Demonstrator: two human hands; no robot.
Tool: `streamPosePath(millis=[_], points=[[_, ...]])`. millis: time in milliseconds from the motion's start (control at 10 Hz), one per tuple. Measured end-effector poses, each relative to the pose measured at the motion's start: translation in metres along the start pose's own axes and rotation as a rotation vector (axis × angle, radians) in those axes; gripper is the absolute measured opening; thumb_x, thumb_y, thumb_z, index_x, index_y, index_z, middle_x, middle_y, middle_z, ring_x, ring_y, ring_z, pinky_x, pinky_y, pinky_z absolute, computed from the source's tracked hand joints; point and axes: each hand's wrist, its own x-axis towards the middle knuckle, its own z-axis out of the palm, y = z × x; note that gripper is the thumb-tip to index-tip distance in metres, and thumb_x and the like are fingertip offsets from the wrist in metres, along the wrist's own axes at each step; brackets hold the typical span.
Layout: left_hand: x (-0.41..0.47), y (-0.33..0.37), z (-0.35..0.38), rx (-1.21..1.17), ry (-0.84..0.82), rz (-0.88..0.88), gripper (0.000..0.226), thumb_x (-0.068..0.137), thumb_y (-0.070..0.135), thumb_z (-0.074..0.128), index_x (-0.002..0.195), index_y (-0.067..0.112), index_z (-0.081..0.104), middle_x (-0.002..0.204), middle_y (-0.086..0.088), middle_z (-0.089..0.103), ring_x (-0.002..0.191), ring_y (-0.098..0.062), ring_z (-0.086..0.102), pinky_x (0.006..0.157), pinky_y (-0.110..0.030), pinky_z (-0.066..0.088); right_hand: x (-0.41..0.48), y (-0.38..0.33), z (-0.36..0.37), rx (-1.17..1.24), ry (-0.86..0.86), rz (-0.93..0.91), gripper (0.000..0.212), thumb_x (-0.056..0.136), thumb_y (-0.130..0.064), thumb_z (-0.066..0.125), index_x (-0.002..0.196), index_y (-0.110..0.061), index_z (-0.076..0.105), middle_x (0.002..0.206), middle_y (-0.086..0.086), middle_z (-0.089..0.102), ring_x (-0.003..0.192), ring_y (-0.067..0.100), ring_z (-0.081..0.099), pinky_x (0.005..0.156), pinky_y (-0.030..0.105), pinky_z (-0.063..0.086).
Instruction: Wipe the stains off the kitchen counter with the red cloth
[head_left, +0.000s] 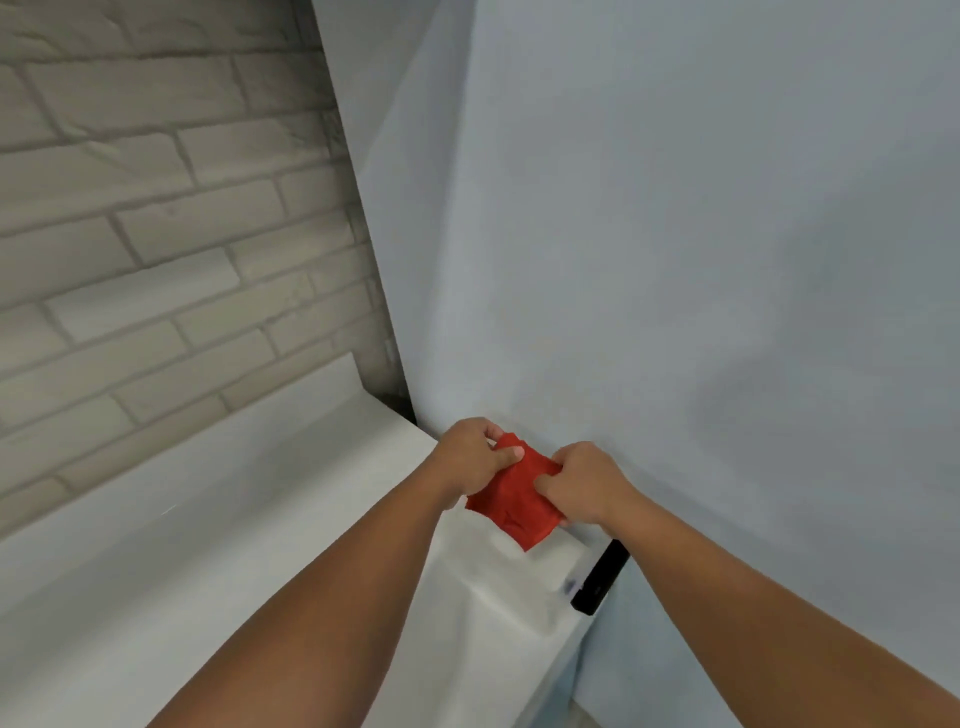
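Domestic kitchen corner, by appearance: white counter (218, 519) run beneath a pale brick-pattern backsplash (156, 234), butted against a tall plain white panel (675, 260) (black handle (600, 579) at edge).

Single view, from the camera worn on my head. It looks forward and steeply down along both my forearms, which enter from the bottom edge and meet near the lower centre. The landmark is the white kitchen counter (156, 561): the lens sits above its near edge and close to it, so the surface fills the lower left. Behind the counter the pale brick wall (130, 234) fills the upper left. To the right of the counter, a plain pale panel (701, 234) takes up the right half. The wide angle bends the straight edges. No second view exists, so nothing is shared.
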Motion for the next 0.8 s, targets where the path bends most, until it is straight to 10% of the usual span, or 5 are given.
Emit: streamPosePath(millis=[200, 400, 700, 800], points=[[0.033, -0.016, 0.027, 0.466, -0.176, -0.049, 0.033, 0.089, 0.030, 0.070, 0.115, 0.009, 0.068, 0.117, -0.007, 0.067, 0.100, -0.023, 0.064, 0.089, -0.035, 0.053, 0.036, 0.008, 0.024, -0.371, -0.327, 0.162, 0.025, 0.092, -0.008, 0.045, 0.071, -0.009, 0.059, 0.059, 0.007, 0.061, 0.073, 0.026, 0.071, 0.054, 0.026, 0.054], [0.054, -0.029, 0.043, 0.748, -0.319, -0.092, 0.040, 0.092, 0.029, 0.067, 0.123, 0.005, 0.063, 0.119, -0.012, 0.064, 0.111, -0.030, 0.061, 0.098, -0.034, 0.048, 0.049, 0.010, 0.038, -0.582, -0.461, 0.133, 0.032, 0.099, -0.006, 0.046, 0.129, -0.005, 0.057, 0.123, 0.016, 0.062, 0.114, 0.029, 0.061, 0.101, 0.035, 0.046], [0.056, -0.023, 0.052, 1.052, -0.301, -0.123, 0.032, 0.097, 0.017, 0.057, 0.127, 0.008, 0.060, 0.129, -0.009, 0.060, 0.115, -0.027, 0.058, 0.098, -0.032, 0.043, 0.052, 0.010, 0.057, -0.842, -0.426, -0.052, 0.030, 0.095, -0.006, 0.045, 0.121, -0.005, 0.061, 0.116, 0.011, 0.063, 0.105, 0.027, 0.061, 0.091, 0.032, 0.046], [0.053, -0.011, 0.046, 1.008, -0.165, -0.174, 0.061, 0.093, 0.005, 0.059, 0.149, 0.008, 0.035, 0.147, -0.006, 0.042, 0.131, -0.026, 0.047, 0.104, -0.037, 0.040, 0.053, -0.004, 0.046, -0.799, -0.373, -0.070, 0.032, 0.094, -0.006, 0.046, 0.123, -0.004, 0.060, 0.117, 0.012, 0.061, 0.105, 0.026, 0.059, 0.088, 0.030, 0.044]])
